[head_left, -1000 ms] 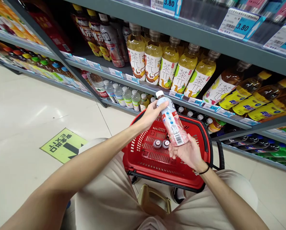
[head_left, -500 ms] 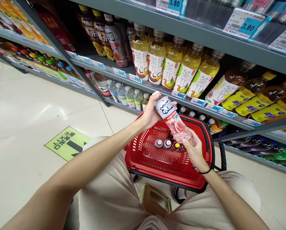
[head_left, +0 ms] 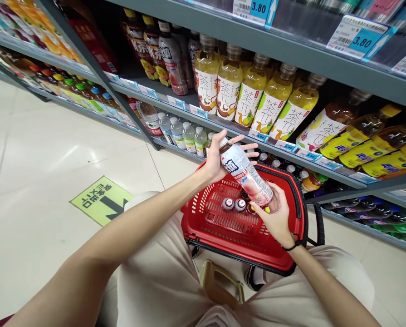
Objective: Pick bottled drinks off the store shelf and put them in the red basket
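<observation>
A peach drink bottle (head_left: 245, 175) with a pale blue and pink label lies tilted between my two hands, above the basket. My left hand (head_left: 218, 156) supports its cap end, with the fingers stretched out behind it. Around the lower end curl the thumb and fingers of my right hand (head_left: 276, 211). Below is a red shopping basket (head_left: 198, 227) with black edges. Inside it, several bottles stand with their caps up, among them a white-capped bottle (head_left: 240, 204); my right hand partly covers the others.
Ahead runs a grey shelf (head_left: 325, 168) with tea bottles (head_left: 228, 86), yellow-labelled bottles (head_left: 386, 159) and price tags. Smaller bottles (head_left: 189, 136) stand on the lower level. A green arrow sign (head_left: 100, 200) is on the tiled floor. Between my legs is a beige stool (head_left: 219, 281).
The bottle has turned about its long axis, so more of the label's side text shows. My left fingers have straightened and spread. The view has shifted slightly.
</observation>
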Available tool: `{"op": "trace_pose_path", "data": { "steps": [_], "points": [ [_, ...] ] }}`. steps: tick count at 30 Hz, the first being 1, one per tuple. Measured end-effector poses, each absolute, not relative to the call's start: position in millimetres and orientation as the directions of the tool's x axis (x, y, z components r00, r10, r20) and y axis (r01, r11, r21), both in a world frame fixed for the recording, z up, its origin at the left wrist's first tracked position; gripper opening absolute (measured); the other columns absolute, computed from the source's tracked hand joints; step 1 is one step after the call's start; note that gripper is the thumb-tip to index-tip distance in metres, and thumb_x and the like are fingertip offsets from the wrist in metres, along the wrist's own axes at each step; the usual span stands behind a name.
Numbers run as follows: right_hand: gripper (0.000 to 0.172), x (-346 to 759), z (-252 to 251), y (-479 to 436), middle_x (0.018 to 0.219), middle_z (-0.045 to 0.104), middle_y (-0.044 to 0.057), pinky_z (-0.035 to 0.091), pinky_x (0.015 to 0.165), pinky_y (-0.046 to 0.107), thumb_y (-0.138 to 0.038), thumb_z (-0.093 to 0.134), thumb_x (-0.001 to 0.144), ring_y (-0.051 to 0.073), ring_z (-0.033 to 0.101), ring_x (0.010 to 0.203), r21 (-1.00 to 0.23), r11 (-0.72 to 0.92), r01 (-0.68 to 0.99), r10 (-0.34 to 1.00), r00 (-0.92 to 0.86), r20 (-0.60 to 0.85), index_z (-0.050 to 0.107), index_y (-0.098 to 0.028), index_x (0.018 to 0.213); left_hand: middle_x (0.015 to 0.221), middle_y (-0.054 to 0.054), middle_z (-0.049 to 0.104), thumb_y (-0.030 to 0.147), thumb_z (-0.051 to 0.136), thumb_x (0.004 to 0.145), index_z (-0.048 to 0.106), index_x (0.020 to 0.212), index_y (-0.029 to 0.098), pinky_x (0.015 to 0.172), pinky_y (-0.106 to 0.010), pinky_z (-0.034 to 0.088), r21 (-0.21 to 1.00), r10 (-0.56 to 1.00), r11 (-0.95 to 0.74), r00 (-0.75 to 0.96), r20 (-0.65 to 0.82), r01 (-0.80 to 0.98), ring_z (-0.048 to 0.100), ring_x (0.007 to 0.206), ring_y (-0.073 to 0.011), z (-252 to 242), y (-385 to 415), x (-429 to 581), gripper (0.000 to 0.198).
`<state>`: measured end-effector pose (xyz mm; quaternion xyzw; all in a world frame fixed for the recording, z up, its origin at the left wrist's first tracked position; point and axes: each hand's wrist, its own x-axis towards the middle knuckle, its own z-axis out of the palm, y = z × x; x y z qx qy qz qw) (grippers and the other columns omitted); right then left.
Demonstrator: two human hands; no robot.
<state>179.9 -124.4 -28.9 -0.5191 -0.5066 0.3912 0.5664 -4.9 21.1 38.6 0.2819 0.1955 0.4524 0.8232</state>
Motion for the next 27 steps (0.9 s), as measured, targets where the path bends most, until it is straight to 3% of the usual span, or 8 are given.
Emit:
{"op": "trace_pose_path", "data": {
  "steps": [6, 9, 16, 20, 24, 27],
  "points": [
    [0.067, 179, -31, -127, 0.137, 0.066, 0.012, 0.053, 0.112, 0.039, -0.023, 0.09, 0.076, 0.024, 0.067, 0.125, -0.992, 0.126, 0.024, 0.975, 0.18, 0.128, 0.057, -0.022, 0.135, 0.139, -0.021, 0.067, 0.065, 0.056, 0.085, 0.031, 0.163, 0.015, 0.107, -0.061, 0.05, 0.718, 0.854, 0.346, 0.519, 0.024, -0.604, 0.07, 0.12, -0.0386, 36, 20, -6, 0.096],
    [0.057, 180, -29, -127, 0.13, 0.072, 0.01, 0.057, 0.105, 0.038, -0.029, 0.089, 0.08, 0.025, 0.071, 0.118, -0.995, 0.077, -0.062, 0.985, 0.159, 0.066, 0.062, -0.023, 0.129, 0.139, -0.021, 0.068, 0.06, 0.058, 0.086, 0.029, 0.165, 0.016, 0.109, -0.06, 0.048, 0.744, 0.845, 0.301, 0.528, 0.081, -0.596, 0.071, 0.119, -0.0387, 35, 20, -9, 0.096],
    [0.043, 184, -23, -120, 0.11, 0.078, 0.008, 0.06, 0.071, 0.032, -0.042, 0.086, 0.083, 0.02, 0.073, 0.081, -0.939, -0.104, -0.329, 0.988, 0.072, -0.135, 0.071, -0.021, 0.117, 0.137, -0.016, 0.069, 0.05, 0.062, 0.085, 0.043, 0.158, 0.022, 0.108, -0.059, 0.048, 0.768, 0.812, 0.301, 0.574, 0.104, -0.565, 0.071, 0.118, -0.0379, 32, 22, -11, 0.081],
    [0.035, 183, -17, -120, 0.1, 0.078, 0.01, 0.057, 0.07, 0.033, -0.047, 0.079, 0.089, 0.023, 0.074, 0.083, -0.872, -0.207, -0.443, 0.977, -0.048, -0.208, 0.074, -0.019, 0.108, 0.131, -0.015, 0.072, 0.045, 0.067, 0.083, 0.048, 0.154, 0.022, 0.108, -0.059, 0.048, 0.786, 0.809, 0.276, 0.575, 0.121, -0.553, 0.071, 0.117, -0.0365, 31, 22, -9, 0.076],
    [0.039, 181, -13, -119, 0.107, 0.078, 0.013, 0.055, 0.069, 0.032, -0.052, 0.076, 0.09, 0.026, 0.075, 0.089, -0.813, -0.286, -0.507, 0.957, -0.104, -0.272, 0.075, -0.019, 0.112, 0.123, -0.014, 0.074, 0.041, 0.068, 0.082, 0.046, 0.154, 0.022, 0.103, -0.056, 0.05, 0.804, 0.803, 0.259, 0.582, 0.128, -0.535, 0.071, 0.111, -0.0343, 31, 21, -8, 0.078],
    [0.048, 182, -12, -117, 0.107, 0.079, 0.014, 0.054, 0.065, 0.029, -0.059, 0.068, 0.093, 0.022, 0.073, 0.081, -0.768, -0.351, -0.535, 0.935, -0.16, -0.316, 0.075, -0.018, 0.118, 0.124, -0.013, 0.072, 0.043, 0.066, 0.083, 0.048, 0.152, 0.022, 0.102, -0.053, 0.05, 0.828, 0.812, 0.231, 0.57, 0.124, -0.51, 0.068, 0.115, -0.0334, 31, 21, -8, 0.074]
  ]
}}
